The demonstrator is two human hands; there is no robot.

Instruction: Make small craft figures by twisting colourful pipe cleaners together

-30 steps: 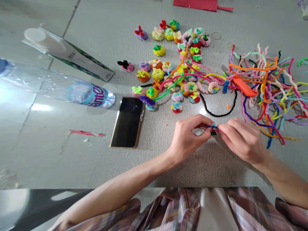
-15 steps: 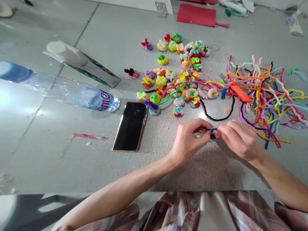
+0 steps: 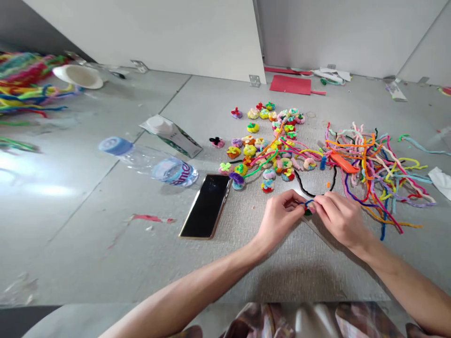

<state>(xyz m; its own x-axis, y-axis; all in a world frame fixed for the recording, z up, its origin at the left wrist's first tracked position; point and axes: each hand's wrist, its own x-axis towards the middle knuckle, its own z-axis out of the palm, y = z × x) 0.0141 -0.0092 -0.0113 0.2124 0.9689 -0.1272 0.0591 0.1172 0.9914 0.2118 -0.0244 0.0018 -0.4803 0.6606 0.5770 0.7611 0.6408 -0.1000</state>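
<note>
Between my two hands, just above the table [image 3: 282, 263], is a small pipe-cleaner piece [image 3: 309, 208] in blue, pink, red and dark green. My left hand [image 3: 282, 213] pinches its left side with thumb and forefinger. From the right, my right hand [image 3: 340, 218] pinches its other side, fingers curled. Much of the piece is hidden by the fingertips. A black pipe cleaner [image 3: 305, 188] curves on the table just beyond my hands. Past it lies a group of small coiled pipe-cleaner pieces [image 3: 250, 150] in many colours.
Right of my hands spreads a tangle of loose pipe cleaners [image 3: 378, 164] with an orange comb [image 3: 343, 162] on it. To the left are a phone [image 3: 205, 206], a plastic bottle [image 3: 169, 170] and a carton [image 3: 176, 136]. A red sheet [image 3: 291, 85] lies near the back panel [image 3: 176, 37].
The camera view has tilted up and swung left, showing more of the back panels and a pile of pipe cleaners at far left. Both hands still pinch the small piece.
</note>
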